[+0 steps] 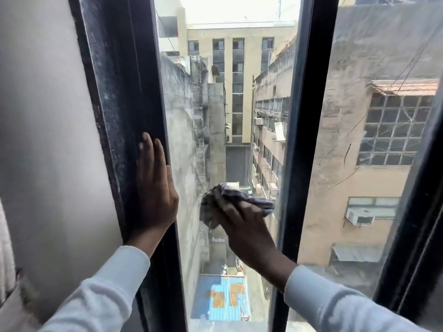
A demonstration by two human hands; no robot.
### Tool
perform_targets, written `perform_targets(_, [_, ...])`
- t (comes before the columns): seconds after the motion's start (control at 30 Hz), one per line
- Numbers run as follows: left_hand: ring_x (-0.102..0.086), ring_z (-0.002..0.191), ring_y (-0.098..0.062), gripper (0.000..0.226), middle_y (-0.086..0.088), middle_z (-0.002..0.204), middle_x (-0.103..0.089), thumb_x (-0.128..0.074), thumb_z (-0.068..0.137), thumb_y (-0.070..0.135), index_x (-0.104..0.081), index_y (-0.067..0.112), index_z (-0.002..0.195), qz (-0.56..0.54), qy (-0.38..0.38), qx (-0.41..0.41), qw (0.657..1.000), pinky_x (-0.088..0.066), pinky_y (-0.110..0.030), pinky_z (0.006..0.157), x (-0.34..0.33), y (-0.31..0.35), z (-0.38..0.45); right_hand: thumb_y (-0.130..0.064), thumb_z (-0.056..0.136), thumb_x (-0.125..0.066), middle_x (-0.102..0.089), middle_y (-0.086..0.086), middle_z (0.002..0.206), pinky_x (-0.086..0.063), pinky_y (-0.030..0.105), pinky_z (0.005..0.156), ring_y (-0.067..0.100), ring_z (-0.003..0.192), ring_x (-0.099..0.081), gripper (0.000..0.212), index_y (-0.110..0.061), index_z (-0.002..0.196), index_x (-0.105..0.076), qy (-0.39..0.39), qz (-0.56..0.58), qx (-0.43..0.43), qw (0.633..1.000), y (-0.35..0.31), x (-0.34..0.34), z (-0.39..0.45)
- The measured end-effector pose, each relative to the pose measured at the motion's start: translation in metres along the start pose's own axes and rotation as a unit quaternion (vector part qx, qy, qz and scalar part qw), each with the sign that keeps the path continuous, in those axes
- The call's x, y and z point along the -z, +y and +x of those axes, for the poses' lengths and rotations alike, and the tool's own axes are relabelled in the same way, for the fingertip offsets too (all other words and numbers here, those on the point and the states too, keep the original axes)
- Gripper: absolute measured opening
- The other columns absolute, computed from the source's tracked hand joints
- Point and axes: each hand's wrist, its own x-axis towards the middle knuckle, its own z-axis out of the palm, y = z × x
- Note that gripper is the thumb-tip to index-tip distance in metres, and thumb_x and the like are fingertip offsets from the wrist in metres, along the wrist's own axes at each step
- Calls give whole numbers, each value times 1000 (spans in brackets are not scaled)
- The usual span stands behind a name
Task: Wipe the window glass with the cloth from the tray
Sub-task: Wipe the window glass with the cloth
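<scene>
A tall narrow pane of window glass (230, 97) stands between two dark frame posts. My right hand (242, 226) presses a crumpled grey-blue checked cloth (249, 200) flat against the lower middle of this pane. My left hand (155, 188) lies flat, fingers together and pointing up, on the dusty dark left frame post (119, 92), its thumb side at the edge of the glass. Both arms wear pale long sleeves. No tray is in view.
A white wall (43, 116) runs to the left of the frame. A second dark post (304, 116) borders the pane on the right, with another glass pane (374, 140) beyond it. Buildings and a blue roof show far below outside.
</scene>
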Motion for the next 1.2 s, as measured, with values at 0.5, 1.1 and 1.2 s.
perform_targets(0.5, [-17, 171, -39, 60, -24, 182, -18, -43, 113, 5, -29, -5, 170, 12, -8, 49, 999, -9, -42, 142, 14, 20, 2, -13, 88, -65, -54, -6, 166, -62, 40, 80, 26, 114, -44, 71, -28, 157, -59, -126, 19, 147, 981, 30, 0, -80])
perform_targets(1.1, [-7, 174, -22, 118, -8, 188, 2, -55, 95, 77, -5, 9, 177, 166, -174, -302, 922, -15, -49, 140, -65, 186, 36, -19, 116, -49, -22, 13, 185, -19, 56, 140, 35, 172, -18, 60, -14, 173, -34, 52, 110, -367, 922, 224, 66, -67])
perform_targets(1.2, [-10, 174, -24, 120, -11, 187, 1, -55, 94, 78, -5, 7, 177, 193, -173, -309, 915, -17, -51, 139, -66, 185, 36, -30, 116, -42, -4, 4, 188, -10, 58, 140, 29, 176, 1, 66, -24, 177, -20, -27, 75, -290, 954, 202, 44, -73])
